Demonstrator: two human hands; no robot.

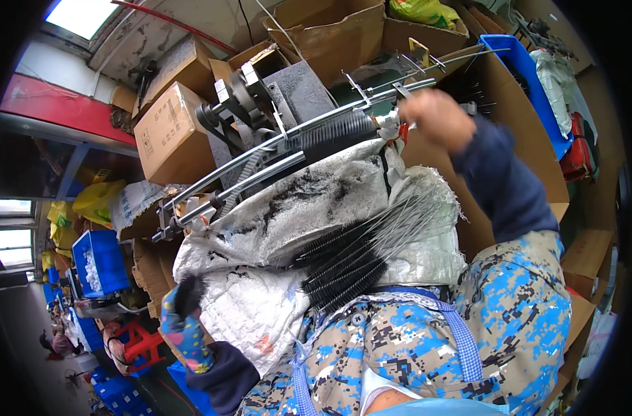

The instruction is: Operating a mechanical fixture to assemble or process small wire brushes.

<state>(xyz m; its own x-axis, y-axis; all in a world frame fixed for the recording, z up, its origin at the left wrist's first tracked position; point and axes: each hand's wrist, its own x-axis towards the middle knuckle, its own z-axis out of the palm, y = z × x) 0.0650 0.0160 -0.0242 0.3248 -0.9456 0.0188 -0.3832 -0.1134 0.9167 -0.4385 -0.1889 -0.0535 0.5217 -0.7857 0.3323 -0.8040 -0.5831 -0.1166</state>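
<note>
Slightly blurred, my right hand (437,119) is curled closed at the right end of a metal rail machine (281,139). It is beside a whitish wrapped piece (388,125); whatever its fingers grip is hidden. Between the rails runs a black ribbed coil or bristle roll (338,134). My left hand (184,305), in a colourful patterned glove with a dark, blurred end, is raised at the left of a white woven sack (247,305); its fingers cannot be made out. A bundle of black tube brushes (344,267) with thin wire stems lies on the sack over my lap.
Cardboard boxes (174,132) stand behind the machine, and a large open carton (499,118) is at the right. A blue crate (527,90) leans beyond it. Far left are another blue crate (101,262) with white contents and a red stool (137,343).
</note>
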